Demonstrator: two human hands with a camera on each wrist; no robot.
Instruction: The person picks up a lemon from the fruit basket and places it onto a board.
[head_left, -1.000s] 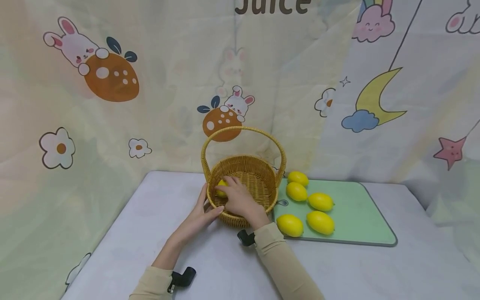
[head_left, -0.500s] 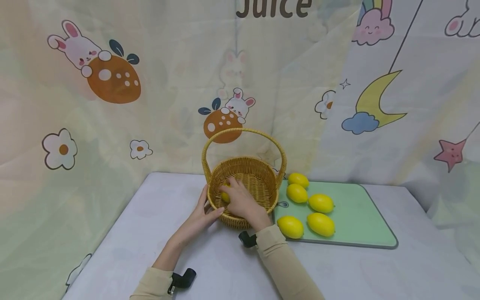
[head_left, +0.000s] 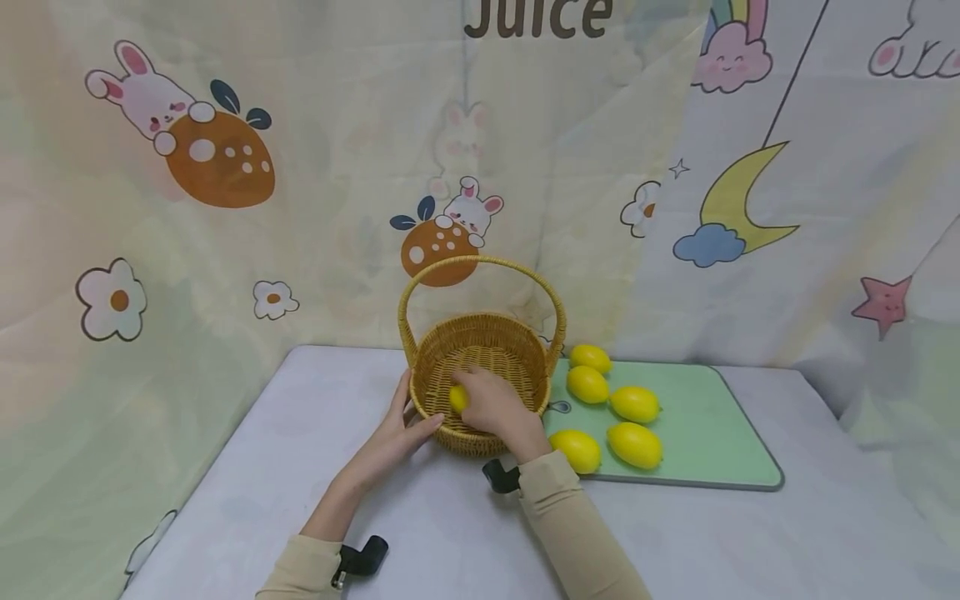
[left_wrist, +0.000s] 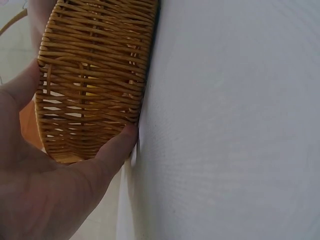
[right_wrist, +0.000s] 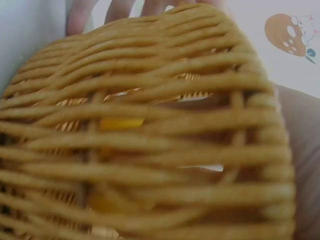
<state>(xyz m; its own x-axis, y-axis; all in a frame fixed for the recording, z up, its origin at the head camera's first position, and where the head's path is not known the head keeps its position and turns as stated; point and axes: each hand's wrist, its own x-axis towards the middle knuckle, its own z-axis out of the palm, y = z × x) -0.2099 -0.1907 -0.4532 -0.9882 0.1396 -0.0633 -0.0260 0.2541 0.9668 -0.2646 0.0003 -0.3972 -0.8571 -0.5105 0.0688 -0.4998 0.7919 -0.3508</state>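
Observation:
A round wicker basket (head_left: 480, 333) with a tall arched handle stands on the table. My right hand (head_left: 498, 408) reaches over its near rim and holds a lemon (head_left: 459, 398) low inside. In the right wrist view the weave fills most of the picture, and yellow of the lemon (right_wrist: 121, 123) shows through the gaps. My left hand (head_left: 397, 429) grips the basket's left side from outside, thumb near the front rim. The left wrist view has this hand (left_wrist: 55, 185) spread along the woven wall, from rim to base, with digits at both edges.
Right of the basket lies a green cutting board (head_left: 712, 433) with a grey edge. Several lemons (head_left: 635, 445) rest on its left part, two close to the basket. A white cloth (head_left: 427, 533) covers the table, and a printed curtain (head_left: 337, 208) hangs behind.
Inside the basket, my right hand has moved down and to the right, bringing the lemon from the left wall toward the middle. My left hand keeps its place on the basket.

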